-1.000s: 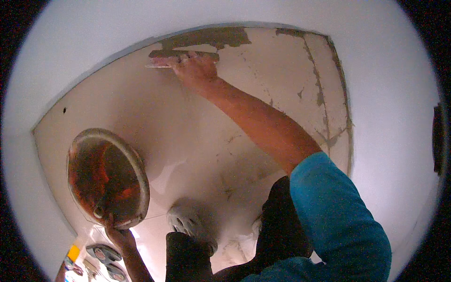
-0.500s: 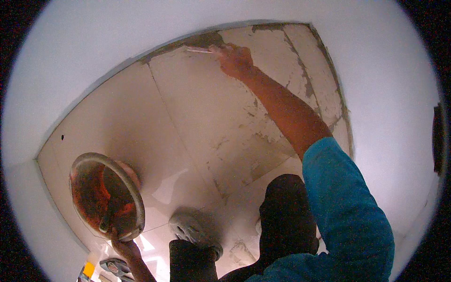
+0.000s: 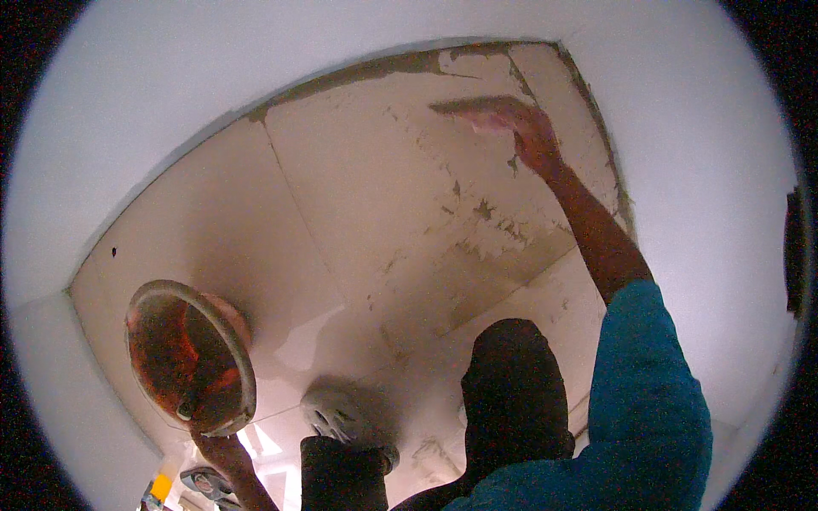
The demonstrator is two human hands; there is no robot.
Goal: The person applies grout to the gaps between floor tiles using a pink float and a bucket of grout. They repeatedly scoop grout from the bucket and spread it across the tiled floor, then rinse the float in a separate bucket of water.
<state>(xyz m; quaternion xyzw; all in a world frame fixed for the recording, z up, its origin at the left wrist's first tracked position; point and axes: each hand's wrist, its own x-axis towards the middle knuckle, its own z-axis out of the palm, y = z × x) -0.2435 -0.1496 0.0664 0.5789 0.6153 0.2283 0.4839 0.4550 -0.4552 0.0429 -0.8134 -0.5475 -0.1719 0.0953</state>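
Note:
My right hand [image 3: 532,136] is closed on a flat float [image 3: 469,109] with a dark top edge, held at the upper right of the tiled floor [image 3: 324,196] near smeared grey grout along the wall edge. Blotches of grout [image 3: 484,209] mark the tiles below it. At the lower left, my left hand [image 3: 213,443] grips the near rim of a tilted, dirty bucket [image 3: 183,341], red-orange inside with grey residue, with a short handle-like piece inside near my fingers.
White walls [image 3: 707,145] edge the floor. My dark-clad knee [image 3: 511,392] and a grey shoe [image 3: 332,413] are at the bottom. At the lower left lie a grey shoe-like object [image 3: 209,484] and a yellow item [image 3: 160,485]. A dark object [image 3: 792,247] sits at the far right.
My right hand has moved right and slightly down with the float, away from the far edge's middle. The bucket in my left hand has shifted slightly down in the picture.

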